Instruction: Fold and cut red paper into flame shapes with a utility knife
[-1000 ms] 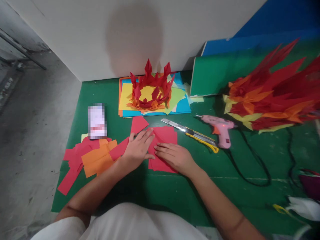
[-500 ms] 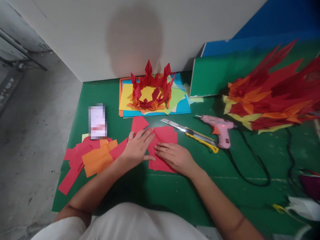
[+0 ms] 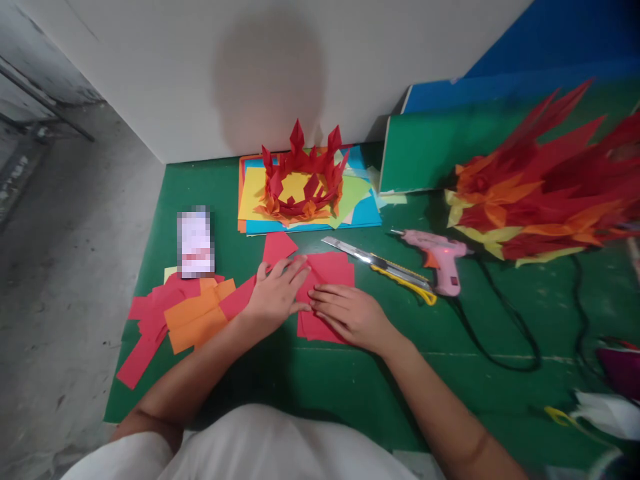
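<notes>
A stack of red paper sheets [image 3: 333, 270] lies on the green mat [image 3: 350, 380] in front of me. My left hand [image 3: 275, 297] rests flat on the stack's left edge, fingers stretched out and pointing right. My right hand [image 3: 350, 313] lies flat on the lower part of the stack, fingers pointing left and almost meeting the left thumb. Both hands press the paper down and hold nothing. A single red piece [image 3: 277, 245] lies just beyond the left fingers.
Red and orange paper strips [image 3: 190, 317] lie left, a phone [image 3: 195, 241] behind them. A red-orange paper crown [image 3: 300, 183] sits on coloured sheets [image 3: 363, 207] at the back. Right: a utility knife [image 3: 385, 270], a pink glue gun [image 3: 440, 260] with black cord [image 3: 500, 347], a large paper flame [image 3: 545, 187].
Almost nothing differs. My two hands have drawn slightly closer on the red sheets, the left thumb now near the right fingertips.
</notes>
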`<state>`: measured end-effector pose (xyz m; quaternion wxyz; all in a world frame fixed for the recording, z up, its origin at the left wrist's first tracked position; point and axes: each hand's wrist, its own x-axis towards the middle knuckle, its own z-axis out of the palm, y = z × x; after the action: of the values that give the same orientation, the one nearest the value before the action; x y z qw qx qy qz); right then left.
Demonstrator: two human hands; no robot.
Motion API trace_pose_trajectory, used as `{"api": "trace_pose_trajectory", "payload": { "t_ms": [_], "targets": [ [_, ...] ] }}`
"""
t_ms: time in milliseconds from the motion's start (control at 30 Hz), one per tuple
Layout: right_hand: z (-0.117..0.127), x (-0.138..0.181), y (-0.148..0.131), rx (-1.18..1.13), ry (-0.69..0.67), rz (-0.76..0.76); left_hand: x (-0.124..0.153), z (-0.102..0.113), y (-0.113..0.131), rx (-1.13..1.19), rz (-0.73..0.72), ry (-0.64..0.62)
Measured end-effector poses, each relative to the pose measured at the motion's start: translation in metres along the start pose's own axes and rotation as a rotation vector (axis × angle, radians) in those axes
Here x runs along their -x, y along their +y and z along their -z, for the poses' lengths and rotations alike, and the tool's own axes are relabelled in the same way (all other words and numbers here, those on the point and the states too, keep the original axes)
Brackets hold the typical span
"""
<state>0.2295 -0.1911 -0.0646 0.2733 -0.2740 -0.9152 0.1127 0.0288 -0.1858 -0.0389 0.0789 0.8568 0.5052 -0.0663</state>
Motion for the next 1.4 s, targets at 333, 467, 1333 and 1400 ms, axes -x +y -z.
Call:
{"api": "trace_pose_trajectory", "payload": {
  "t_ms": [333, 467, 1333, 1400],
  "targets": [
    [-0.005, -0.006, -0.006, 0.105, -0.053, -0.271, -0.002, -0.001, 0.000, 0.045, 0.055, 0.008],
    [-0.010, -0.021, -0.003, 0.213, -0.191, -0.363, -0.002, -0.002, 0.000, 0.047, 0.060, 0.025],
    [0.016, 0.016, -0.005, 0.150, -0.081, -0.247, -0.004, 0.001, -0.001, 0.018, 0.041, 0.021],
    [0.020, 0.023, -0.003, 0.113, -0.022, -0.227, -0.005, -0.001, 0.001, 0.010, 0.054, 0.038]
  ]
}}
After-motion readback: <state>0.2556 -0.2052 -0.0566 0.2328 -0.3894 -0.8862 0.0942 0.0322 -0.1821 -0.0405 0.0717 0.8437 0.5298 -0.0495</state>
